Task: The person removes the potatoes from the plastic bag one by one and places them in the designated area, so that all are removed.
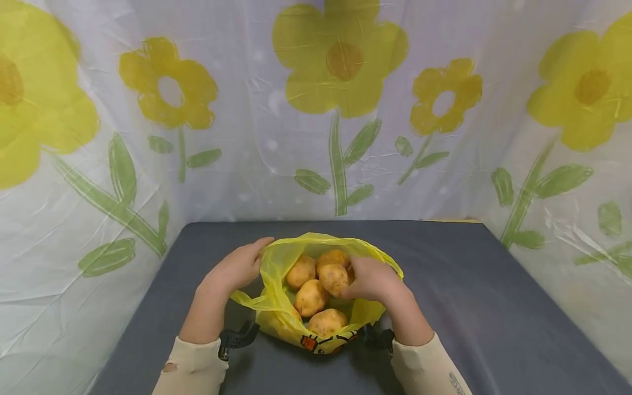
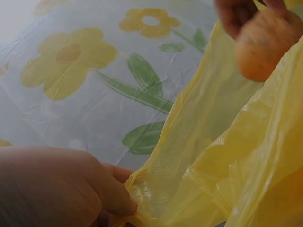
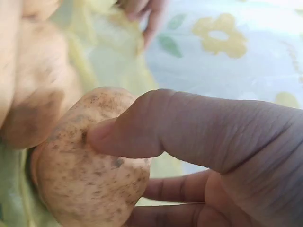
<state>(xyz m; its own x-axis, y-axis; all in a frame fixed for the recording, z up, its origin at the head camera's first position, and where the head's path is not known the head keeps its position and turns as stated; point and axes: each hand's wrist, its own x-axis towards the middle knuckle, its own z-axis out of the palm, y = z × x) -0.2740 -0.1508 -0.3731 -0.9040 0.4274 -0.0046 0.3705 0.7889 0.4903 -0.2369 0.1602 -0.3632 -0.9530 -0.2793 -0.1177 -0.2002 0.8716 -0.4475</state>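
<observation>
A thin yellow plastic bag [image 1: 274, 323] stands with its mouth spread wide, several potatoes [image 1: 311, 298] inside it. At its left side my left hand [image 1: 238, 269] pinches the rim; the left wrist view shows thumb and fingers on the gathered plastic [image 2: 147, 189]. My right hand [image 1: 373, 281] reaches in over the right rim and grips one potato [image 1: 333, 278] near the top. Up close, the right wrist view has the thumb pressed on that speckled potato [image 3: 90, 184] with fingers behind it. Another potato [image 3: 38, 85] lies right beside it.
The bag stands on a dark grey table [image 1: 444, 307]. White sheeting [image 1: 237, 164] printed with yellow flowers hangs behind the table and along both sides. Dark wrist straps [image 1: 239, 337] sit at the cuffs of the light sleeves.
</observation>
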